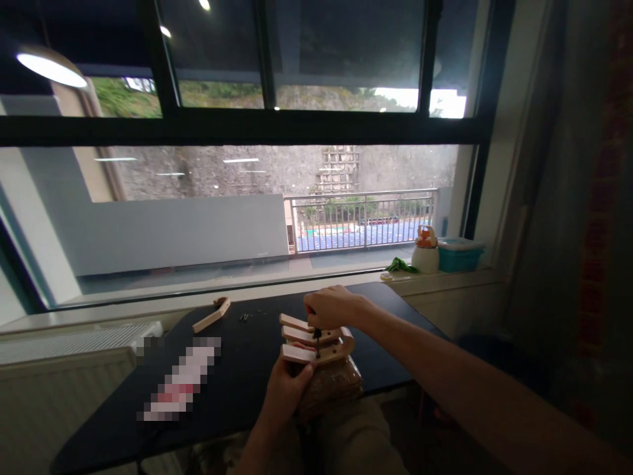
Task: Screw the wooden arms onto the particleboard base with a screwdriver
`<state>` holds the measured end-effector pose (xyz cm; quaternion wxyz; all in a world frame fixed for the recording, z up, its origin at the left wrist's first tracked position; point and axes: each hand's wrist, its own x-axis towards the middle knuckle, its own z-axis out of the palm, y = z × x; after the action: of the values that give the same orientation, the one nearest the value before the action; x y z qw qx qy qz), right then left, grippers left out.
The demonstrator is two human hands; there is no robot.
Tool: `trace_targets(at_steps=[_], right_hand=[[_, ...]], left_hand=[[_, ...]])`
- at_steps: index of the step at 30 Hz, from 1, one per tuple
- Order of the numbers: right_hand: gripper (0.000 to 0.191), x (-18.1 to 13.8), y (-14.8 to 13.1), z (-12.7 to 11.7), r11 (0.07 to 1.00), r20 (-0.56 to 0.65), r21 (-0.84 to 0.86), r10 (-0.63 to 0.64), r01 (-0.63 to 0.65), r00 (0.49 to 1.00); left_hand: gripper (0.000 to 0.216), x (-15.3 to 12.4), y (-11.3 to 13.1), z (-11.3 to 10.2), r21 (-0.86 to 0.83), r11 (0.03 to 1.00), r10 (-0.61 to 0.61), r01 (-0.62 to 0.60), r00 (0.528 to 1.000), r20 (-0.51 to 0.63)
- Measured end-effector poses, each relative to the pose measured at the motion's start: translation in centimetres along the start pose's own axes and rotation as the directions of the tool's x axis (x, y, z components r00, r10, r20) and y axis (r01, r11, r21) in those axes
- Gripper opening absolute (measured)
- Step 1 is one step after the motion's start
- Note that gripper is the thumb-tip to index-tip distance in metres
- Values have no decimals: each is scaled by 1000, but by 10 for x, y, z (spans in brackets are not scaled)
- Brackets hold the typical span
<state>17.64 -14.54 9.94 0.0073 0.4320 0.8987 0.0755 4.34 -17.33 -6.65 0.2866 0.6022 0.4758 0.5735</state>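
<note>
My right hand (336, 307) is closed in a fist around a screwdriver (318, 343). Its handle is mostly hidden, and its dark shaft points down to the nearest slat of a pale wooden piece (341, 353). That piece has several parallel slats with a curved end at the right and small dark holes. With thumb and fingers, my left hand (289, 389) grips its near left edge. Beneath the wooden piece, at the table's near edge, is a brown, shiny wrapped bundle (333, 386).
On the dark table (237, 382) lie a loose curved wooden part (212, 318), several small screws (244, 317) and a pixelated sheet (182, 382). A white jug (425, 256) and a teal box (459, 256) stand on the windowsill. A radiator (74, 376) is at left.
</note>
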Motion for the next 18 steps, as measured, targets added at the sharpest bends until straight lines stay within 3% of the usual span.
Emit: trace_targets(at_steps=[6,18], right_hand=[[29,0,1,8,999,-9,27,-47,47,999],[43,-3,1,13,995,-36,4,102,-102,994]], left_hand=[[25,0,2,1,-16,1000,-23,23,1000,-17],[24,-1,2,1,-15,1000,-2,1,1000,-26]])
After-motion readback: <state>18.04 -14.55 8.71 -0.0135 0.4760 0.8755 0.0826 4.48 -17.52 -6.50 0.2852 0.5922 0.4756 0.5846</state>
